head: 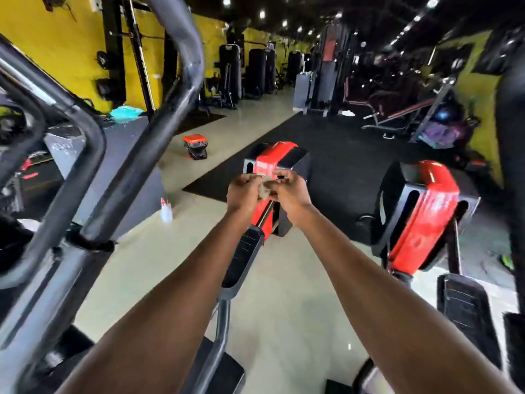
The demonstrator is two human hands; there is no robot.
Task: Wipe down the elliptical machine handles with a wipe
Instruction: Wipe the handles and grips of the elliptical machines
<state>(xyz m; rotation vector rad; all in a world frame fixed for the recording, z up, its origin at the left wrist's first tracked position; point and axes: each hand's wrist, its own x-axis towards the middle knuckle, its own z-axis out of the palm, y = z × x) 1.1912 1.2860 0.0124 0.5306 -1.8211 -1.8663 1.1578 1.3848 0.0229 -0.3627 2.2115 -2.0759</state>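
Two bare forearms reach forward from the bottom of the view and meet over the pale floor (284, 308). The left hand (244, 191) and right hand (289, 191) are pressed close together, both pinching a small crumpled grey-brown wipe (263, 191) between fingers and thumbs; the wipe sits bunched between the two hands, held in the air and touching no part of the machine.

Taking the wipe as the landmark: to its left, nearest the camera, rise the dark curved elliptical handles (159, 115), thick tubes running from the lower left up past the top edge, well apart from the wipe. Just below the wipe a black foot pedal (244, 251) slopes down toward the viewer. Directly behind the wipe stands a red and black housing (272, 157), and a second red housing (423, 211) sits to its right. Left of the wipe and lower, a small white bottle (166, 210) stands on the floor. Farther left and beyond, a red-lidded bin (195, 146) with a black liner sits near the black mat (341, 143). Far behind, a yellow wall (65, 38) and rows of blurred gym equipment recede.
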